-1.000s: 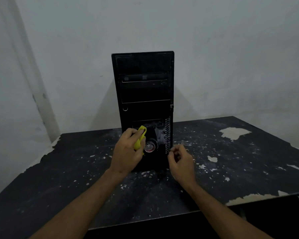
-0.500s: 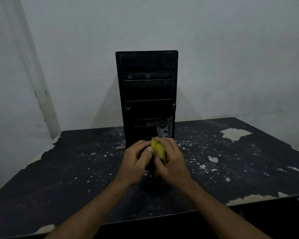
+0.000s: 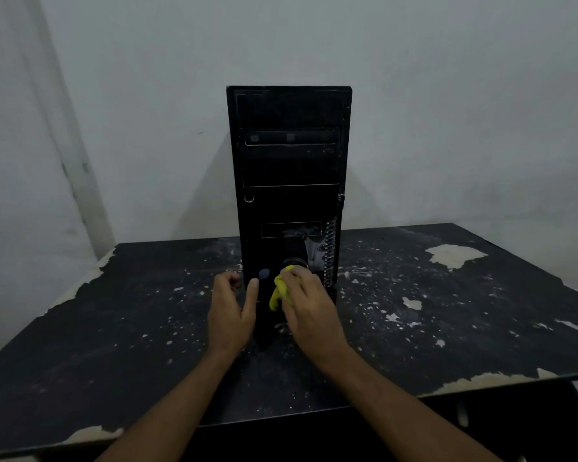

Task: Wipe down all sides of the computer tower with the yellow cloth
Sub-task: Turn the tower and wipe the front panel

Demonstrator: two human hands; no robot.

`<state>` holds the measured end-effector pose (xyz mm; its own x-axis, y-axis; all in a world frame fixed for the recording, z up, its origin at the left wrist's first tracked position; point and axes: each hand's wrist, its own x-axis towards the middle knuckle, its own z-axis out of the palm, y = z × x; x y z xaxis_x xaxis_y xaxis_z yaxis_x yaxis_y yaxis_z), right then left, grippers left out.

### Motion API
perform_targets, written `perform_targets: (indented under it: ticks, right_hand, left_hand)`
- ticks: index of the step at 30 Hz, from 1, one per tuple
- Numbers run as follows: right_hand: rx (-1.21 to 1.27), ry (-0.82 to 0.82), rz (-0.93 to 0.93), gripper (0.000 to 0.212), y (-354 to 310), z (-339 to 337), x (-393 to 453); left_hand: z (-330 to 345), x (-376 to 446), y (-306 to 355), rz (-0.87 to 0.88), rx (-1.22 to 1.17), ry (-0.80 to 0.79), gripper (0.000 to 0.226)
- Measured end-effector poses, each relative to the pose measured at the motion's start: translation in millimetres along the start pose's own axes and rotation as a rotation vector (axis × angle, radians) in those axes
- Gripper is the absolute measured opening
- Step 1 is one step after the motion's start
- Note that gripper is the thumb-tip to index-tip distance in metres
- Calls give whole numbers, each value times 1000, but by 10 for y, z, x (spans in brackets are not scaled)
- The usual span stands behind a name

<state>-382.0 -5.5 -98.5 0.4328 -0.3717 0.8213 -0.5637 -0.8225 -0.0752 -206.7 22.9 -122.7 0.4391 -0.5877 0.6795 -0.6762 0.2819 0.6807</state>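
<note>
- My left forearm came in from the lower left and ran up toward the middle of the view, bare to the wrist.
- My left hand [image 3: 231,310] hung back-up with its fingers loosely curled and nothing in them; the thumb [image 3: 251,296] stuck out straight toward the other hand.
- My right forearm came in from the lower right, angled up and inward.
- My right hand [image 3: 309,306] lay back-up, fingers curled round the yellow cloth [image 3: 280,291], which bulged out on its thumb side.
- The two hands sat side by side, close but apart.
</note>
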Motion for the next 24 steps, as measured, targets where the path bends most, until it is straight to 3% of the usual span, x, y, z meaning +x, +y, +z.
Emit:
perform_targets:
  ticks: [4,8,11,15,21,24]
  right_hand:
    - [-164,-147,-88,48,99,-69,-56]
    - [-262,-110,-73,54,163,-185,20]
    - [-255,-176,-137,63,136,-138,-57]
    - [-365,-168,-217,64,246,-274,21]
    - [-500,-156,-129,68,180,-294,-34]
    - [-427,-163,26,50,153,-258,25]
  left_hand:
    - [-4,-4,-41,22,34,-23,41]
    - [24,-26,-35,38,61,-27,35]
    - [33,-18,-38,40,63,-18,28]
    - [23,-14,-53,53,72,-20,33]
    - [19,-13,-70,47,77,-26,36]
    - [9,-11,-41,42,74,-26,34]
